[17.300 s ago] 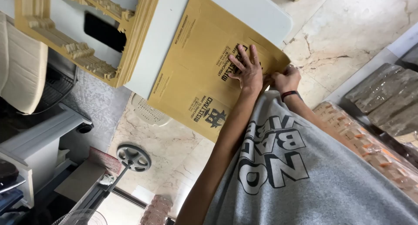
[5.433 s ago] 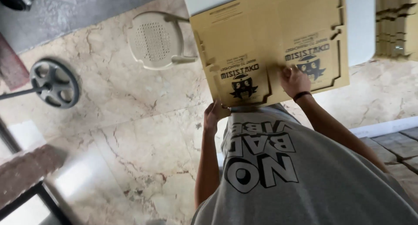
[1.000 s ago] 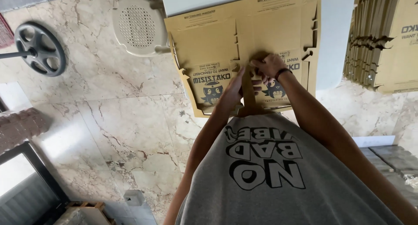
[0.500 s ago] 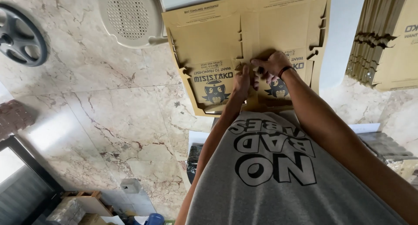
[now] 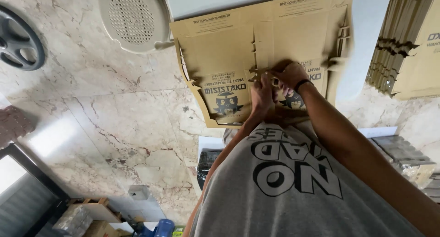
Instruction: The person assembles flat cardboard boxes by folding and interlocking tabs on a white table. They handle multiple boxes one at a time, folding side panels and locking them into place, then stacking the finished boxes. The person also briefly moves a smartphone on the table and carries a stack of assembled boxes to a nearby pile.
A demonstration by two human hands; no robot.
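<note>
A flat brown die-cut cardboard box blank (image 5: 229, 58) lies on the white worktop (image 5: 366, 26), its printed edge toward the person. The left hand (image 5: 261, 92) and right hand (image 5: 288, 76) meet at a notched tab near its middle, fingers pinched together on the cardboard. A stack of matching blanks (image 5: 412, 44) stands to the right, a white plastic stool (image 5: 130, 19) to the left.

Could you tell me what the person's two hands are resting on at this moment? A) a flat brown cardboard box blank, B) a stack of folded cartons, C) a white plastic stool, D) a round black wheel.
A: the left hand and right hand meet at the middle of the flat brown cardboard box blank, which lies on the white table.
</note>
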